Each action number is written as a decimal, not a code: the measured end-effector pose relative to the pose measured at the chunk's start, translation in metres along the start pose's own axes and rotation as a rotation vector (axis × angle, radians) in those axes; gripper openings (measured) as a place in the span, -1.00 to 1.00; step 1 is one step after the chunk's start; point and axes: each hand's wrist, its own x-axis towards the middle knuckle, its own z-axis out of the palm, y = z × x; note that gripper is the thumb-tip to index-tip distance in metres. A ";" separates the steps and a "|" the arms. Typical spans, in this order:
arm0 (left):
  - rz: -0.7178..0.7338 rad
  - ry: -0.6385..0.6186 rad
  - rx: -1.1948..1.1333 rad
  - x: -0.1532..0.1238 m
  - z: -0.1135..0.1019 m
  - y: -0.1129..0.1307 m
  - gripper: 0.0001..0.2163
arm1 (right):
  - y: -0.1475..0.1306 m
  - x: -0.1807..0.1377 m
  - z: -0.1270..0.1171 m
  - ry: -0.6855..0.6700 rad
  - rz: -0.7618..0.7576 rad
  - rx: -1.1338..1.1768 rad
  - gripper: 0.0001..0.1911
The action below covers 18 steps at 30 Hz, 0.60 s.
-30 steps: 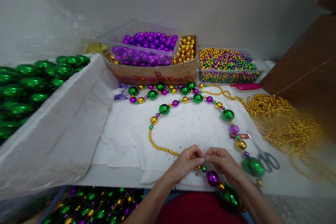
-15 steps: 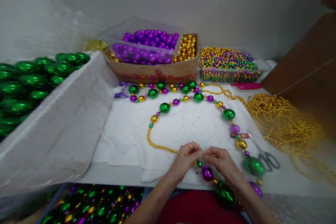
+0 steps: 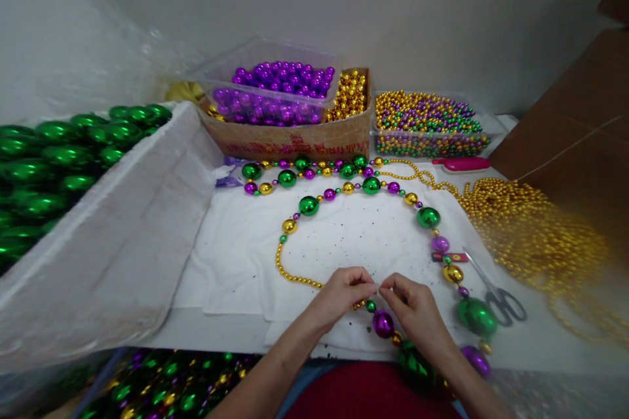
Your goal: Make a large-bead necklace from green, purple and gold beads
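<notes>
A bead necklace of green, purple and gold balls lies in a loop on the white cloth, and its gold small-bead strand runs under my left hand. That hand is closed, thumb and forefinger pinched at the necklace's end. My right hand is pinched too, its fingertips almost meeting the left ones; whatever thin thing lies between them is too small to make out. Below the hands, a purple ball and a large green ball of the necklace hang near the table edge, partly hidden by my right forearm.
Scissors and a small red-and-black strip lie at right, beside a heap of gold bead strands. Behind stand a cardboard box and a clear bin of mixed beads. A white foam box with green balls fills the left.
Both hands stay pinched together at nearly the same spot, with the left wrist and forearm shifted slightly left. The purple ball below them has moved a little left. The view has tilted slightly.
</notes>
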 end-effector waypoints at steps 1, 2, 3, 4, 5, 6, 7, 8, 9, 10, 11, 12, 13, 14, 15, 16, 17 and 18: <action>-0.008 -0.010 -0.038 0.000 -0.001 0.001 -0.79 | 0.000 0.001 -0.001 -0.004 -0.005 -0.008 -0.81; -0.015 -0.022 -0.083 0.000 -0.001 0.002 -0.79 | 0.000 0.002 -0.003 -0.007 -0.011 -0.010 -0.81; -0.025 -0.036 -0.131 -0.001 -0.001 0.002 -0.78 | -0.001 0.002 -0.005 -0.006 -0.019 -0.004 -0.81; -0.038 -0.049 -0.182 -0.001 -0.001 0.002 -0.78 | -0.002 0.002 -0.007 -0.001 -0.028 0.007 -0.81; -0.056 -0.062 -0.235 -0.001 -0.001 0.002 -0.77 | -0.004 0.001 -0.009 0.010 -0.038 0.020 -0.80; -0.076 -0.073 -0.286 -0.001 -0.001 0.002 -0.77 | -0.007 0.000 -0.011 0.026 -0.050 0.031 -0.80; -0.095 -0.082 -0.333 -0.001 0.000 0.001 -0.77 | -0.010 -0.002 -0.012 0.048 -0.066 0.030 -0.80; -0.108 -0.090 -0.376 -0.001 0.000 0.001 -0.77 | -0.014 -0.004 -0.013 0.073 -0.091 0.006 -0.80; -0.110 -0.093 -0.412 -0.001 0.001 0.001 -0.77 | -0.016 -0.007 -0.013 0.094 -0.128 -0.038 -0.80; -0.105 -0.092 -0.443 0.000 0.002 0.002 -0.77 | -0.019 -0.011 -0.012 0.113 -0.177 -0.098 -0.81; -0.100 -0.088 -0.470 0.001 0.003 0.002 -0.78 | -0.019 -0.014 -0.011 0.132 -0.237 -0.163 -0.82; -0.098 -0.077 -0.489 0.001 0.004 0.003 -0.78 | -0.019 -0.017 -0.009 0.148 -0.298 -0.227 -0.83; -0.097 -0.060 -0.497 0.002 0.004 0.003 -0.79 | -0.018 -0.020 -0.007 0.158 -0.352 -0.281 -0.83; -0.093 -0.037 -0.493 0.002 0.005 0.004 -0.80 | -0.016 -0.022 -0.005 0.163 -0.395 -0.321 -0.83; -0.084 -0.012 -0.480 0.003 0.006 0.004 -0.81 | -0.015 -0.024 -0.003 0.165 -0.422 -0.343 -0.82; -0.068 0.015 -0.462 0.002 0.006 0.004 -0.81 | -0.013 -0.025 -0.002 0.160 -0.430 -0.345 -0.81; -0.048 0.038 -0.441 0.002 0.006 0.005 -0.82 | -0.013 -0.025 -0.002 0.145 -0.419 -0.325 -0.81; -0.024 0.056 -0.423 0.001 0.006 0.005 -0.83 | -0.012 -0.025 -0.003 0.125 -0.391 -0.284 -0.81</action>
